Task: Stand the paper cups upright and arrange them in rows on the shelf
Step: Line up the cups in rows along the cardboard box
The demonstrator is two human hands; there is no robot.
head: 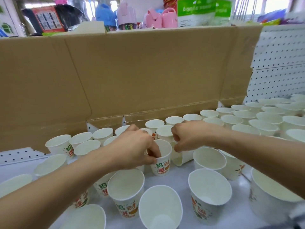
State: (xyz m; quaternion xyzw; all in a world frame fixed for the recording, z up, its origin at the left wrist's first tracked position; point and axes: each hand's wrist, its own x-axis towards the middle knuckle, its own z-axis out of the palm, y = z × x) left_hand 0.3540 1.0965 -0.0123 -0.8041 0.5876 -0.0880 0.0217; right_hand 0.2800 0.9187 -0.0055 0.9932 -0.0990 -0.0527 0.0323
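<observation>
Presently both hands work at mid-shelf among many paper cups. The left hand (133, 146) reaches in from the near left with its fingers curled. It pinches the rim of an upright printed cup (162, 166), one digit dipped inside the mouth. This cup stands on the white shelf (179, 176), base down, red and green characters facing the camera.

The right hand (188, 138) comes in from the right, fingers curled, and grips a second cup (183, 157) just beside the first. This one is tipped well over, not upright, with its lower end near the shelf surface. Whether it touches the shelf cannot be told.

Behind the hands, back rows of cups (231, 119) stand upright and run from the left toward the far right, mouths up. Nearer the camera, front cups (125, 192) stand loosely, unevenly spaced, several leaning in the wide lens. One plain-looking cup (160, 209) sits at the near centre, another printed one (209, 192) to its right.

A tall sheet of brown cardboard (148, 71) stands along the back of the shelf. White pegboard (279, 63) shows to its right. Above the cardboard are pink plastic goods (158, 18) and a green packet (196, 10).
</observation>
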